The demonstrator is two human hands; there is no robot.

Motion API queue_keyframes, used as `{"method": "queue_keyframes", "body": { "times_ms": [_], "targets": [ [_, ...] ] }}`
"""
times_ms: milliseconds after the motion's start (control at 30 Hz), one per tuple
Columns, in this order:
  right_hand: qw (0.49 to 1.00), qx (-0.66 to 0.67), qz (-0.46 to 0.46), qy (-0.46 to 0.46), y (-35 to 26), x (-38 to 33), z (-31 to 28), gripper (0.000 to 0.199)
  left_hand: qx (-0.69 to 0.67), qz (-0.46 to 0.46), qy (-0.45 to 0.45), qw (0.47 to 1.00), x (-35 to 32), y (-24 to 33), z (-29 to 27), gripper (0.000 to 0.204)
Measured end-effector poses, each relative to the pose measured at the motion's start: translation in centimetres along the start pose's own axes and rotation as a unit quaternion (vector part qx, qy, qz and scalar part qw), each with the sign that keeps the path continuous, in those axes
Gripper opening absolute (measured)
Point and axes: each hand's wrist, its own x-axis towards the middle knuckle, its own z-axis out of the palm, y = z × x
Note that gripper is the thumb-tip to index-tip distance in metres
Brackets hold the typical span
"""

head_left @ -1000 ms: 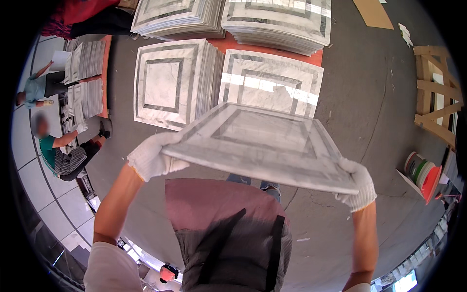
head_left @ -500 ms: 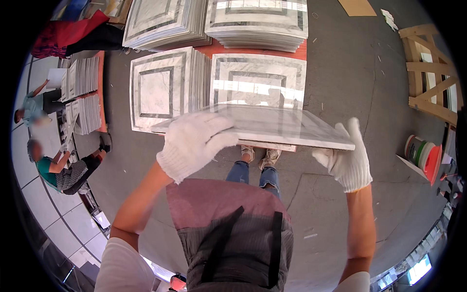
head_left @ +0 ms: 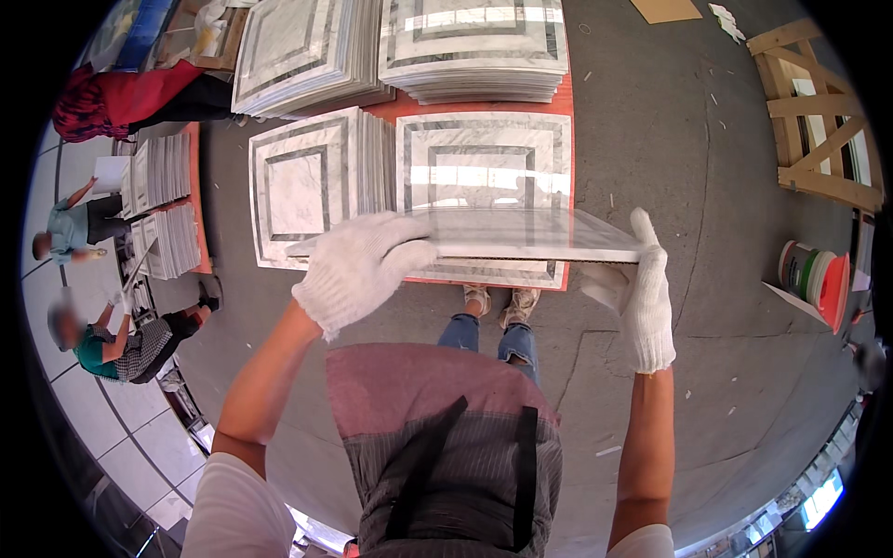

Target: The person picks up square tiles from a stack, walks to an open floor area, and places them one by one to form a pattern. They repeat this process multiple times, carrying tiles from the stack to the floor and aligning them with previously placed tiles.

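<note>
Two gloved hands hold one marble tile (head_left: 530, 244) in the head view, which looks down over the wearer's apron (head_left: 437, 391). The left hand (head_left: 358, 270) grips the tile near its left end, back of the hand uppermost, fingers lying across the top; whether any reach underneath is hidden from me. The right hand (head_left: 640, 293) holds the opposite end, one digit pointing up beside the edge, others beneath. The tile is nearly level in front of the wearer, overlapping the near part of the front right tile (head_left: 484, 167); touching or apart, I cannot tell.

That hold seems the weak spot. Knit gloves on polished stone could slip, most likely at the right end, where the fingers look spread rather than wrapped. If one end dropped first, a corner might chip the face below. A swing leftward could knock the front left stack (head_left: 298, 186), close by the left hand. Fingers underneath might be pinched against anything hard.

Both shoes (head_left: 519, 307) are on the grey floor (head_left: 651, 139), near the orange surface (head_left: 409, 106), so a tile sliding toward the wearer could strike them. Off right, well apart, stand a bucket (head_left: 809, 279) and a wooden crate (head_left: 805, 105).
</note>
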Motion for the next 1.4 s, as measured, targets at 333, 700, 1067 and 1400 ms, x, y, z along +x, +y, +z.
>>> {"method": "queue_keyframes", "body": {
  "times_ms": [333,700,1067,1400],
  "targets": [
    [0.999,-0.048,-0.016,-0.006,-0.8,-1.5,-0.1,0.082,-0.018,-0.010,-0.008,1.000,0.6,0.0,-0.4,0.042],
    [0.931,0.192,0.304,-0.057,3.3,-8.0,-2.2,0.054,0.107,-0.027,-0.046,0.993,1.2,0.6,-1.2,0.040],
    [0.897,0.123,0.289,0.311,5.7,-25.3,-26.5,0.020,0.171,0.043,0.032,0.984,1.3,-1.7,0.6,0.020],
    [0.953,0.151,-0.062,0.257,-4.1,-6.1,-19.0,0.042,0.195,0.039,0.062,0.978,0.0,-0.8,0.3,0.016]
  ]
}}
